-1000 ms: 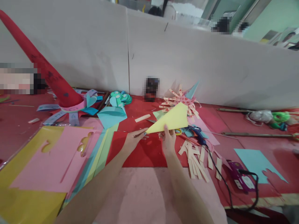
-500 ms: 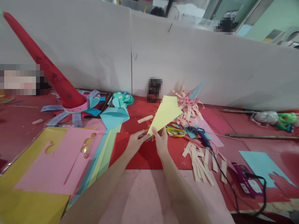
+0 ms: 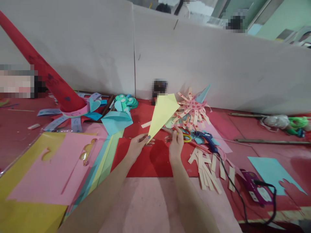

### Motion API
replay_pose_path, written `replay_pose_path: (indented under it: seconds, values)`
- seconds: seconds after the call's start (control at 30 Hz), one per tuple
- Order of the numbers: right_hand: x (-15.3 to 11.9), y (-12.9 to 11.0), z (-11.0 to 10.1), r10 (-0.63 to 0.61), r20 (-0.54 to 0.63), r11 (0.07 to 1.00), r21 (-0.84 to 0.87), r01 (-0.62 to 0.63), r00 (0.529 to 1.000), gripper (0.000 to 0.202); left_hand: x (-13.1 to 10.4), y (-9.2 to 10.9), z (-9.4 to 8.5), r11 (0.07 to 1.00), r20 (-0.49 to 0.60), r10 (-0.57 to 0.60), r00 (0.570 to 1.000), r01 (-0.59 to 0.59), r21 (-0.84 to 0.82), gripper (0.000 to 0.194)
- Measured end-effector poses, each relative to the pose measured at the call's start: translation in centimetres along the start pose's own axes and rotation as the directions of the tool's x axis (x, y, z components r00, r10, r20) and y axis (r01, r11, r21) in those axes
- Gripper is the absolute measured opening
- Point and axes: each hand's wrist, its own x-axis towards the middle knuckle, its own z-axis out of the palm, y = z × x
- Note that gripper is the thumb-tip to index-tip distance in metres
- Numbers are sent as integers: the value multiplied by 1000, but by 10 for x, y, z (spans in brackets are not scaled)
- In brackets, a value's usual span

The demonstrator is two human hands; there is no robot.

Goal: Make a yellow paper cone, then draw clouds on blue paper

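A folded yellow sheet of paper [image 3: 163, 115], shaped like a kite with a narrow lower tip, is held up in front of me. My left hand [image 3: 139, 147] pinches that tip between thumb and fingers. Apart from the paper, my right hand [image 3: 176, 145] hovers over the red sheet with its fingers loosely bent and spread. Just beyond its fingertips are scissors with red and yellow handles [image 3: 187, 138], partly covered by the hand. Beneath both hands lies a red paper sheet [image 3: 145, 165] on the table.
Cream paper strips [image 3: 206, 171] and a blue glue gun [image 3: 210, 142] lie to the right, its black cord trailing past a purple box [image 3: 256, 187]. Coloured sheets [image 3: 48, 168] cover the left. A tall red cone hat [image 3: 55, 81] and a small blue cone hat [image 3: 194, 105] stand behind.
My right hand has let go of the yellow paper and moved right, toward the scissors. The paper, now in the left hand alone, has shifted slightly left.
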Motion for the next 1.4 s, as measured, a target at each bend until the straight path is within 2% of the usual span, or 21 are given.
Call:
replay_pose_path:
  seconds: [0.07, 0.13, 0.23, 0.4, 0.53, 0.7, 0.87, 1.0, 1.07, 1.2, 1.27, 1.33, 1.4]
  values:
    - [2, -3, -3, -120, -84, 990, -87, 112, 989, 42, 0, 0, 0, 1000, 2, 1, 1000, -1, 14, 33]
    - [2, -6, -5, -194, -106, 971, -161, 176, 975, 35, 1, -2, 0, 1000, 10, 3, 1000, -3, 27, 33]
    - [3, -8, -6, -183, -61, 970, -172, 171, 981, 28, 2, -5, -1, 999, 35, 3, 999, -5, 46, 36]
    - [4, -2, -5, -129, 8, 982, -138, 129, 992, 32, 4, -9, 0, 998, 56, -8, 998, 5, 58, 41]
    - [4, -1, -5, -108, 26, 973, -203, 111, 994, 28, 3, -10, 2, 995, 69, 13, 998, -19, 97, 39]
    - [0, -5, -7, -160, 27, 917, -365, 159, 987, 28, 2, -9, 4, 993, 42, 23, 999, -28, 113, 37]
    - [0, -7, -9, -198, 4, 899, -397, 183, 980, 35, 3, -8, 1, 993, 26, 33, 999, -36, 111, 37]
    - [0, -11, -9, -247, -27, 889, -405, 215, 969, 35, 5, -10, 0, 994, -27, 47, 999, -44, 97, 40]
    - [-1, -14, -8, -341, -50, 861, -417, 291, 939, 34, 5, -10, 0, 995, -55, 56, 997, -51, 84, 39]
    - [-9, -20, -5, -543, -41, 762, -445, 471, 839, 26, 6, -11, -1, 993, -94, 86, 992, -78, 84, 36]
    - [-16, -21, -2, -594, 71, 714, -412, 565, 802, 22, 6, -11, -2, 992, -94, 104, 990, -96, 86, 36]
    - [-24, -21, 3, -600, 258, 673, -348, 653, 757, 20, 6, -10, -2, 992, -103, 109, 989, -102, 72, 36]
    - [-32, -21, 9, -555, 454, 665, -261, 699, 697, 20, 5, -8, -1, 993, -127, 104, 986, -96, 68, 34]
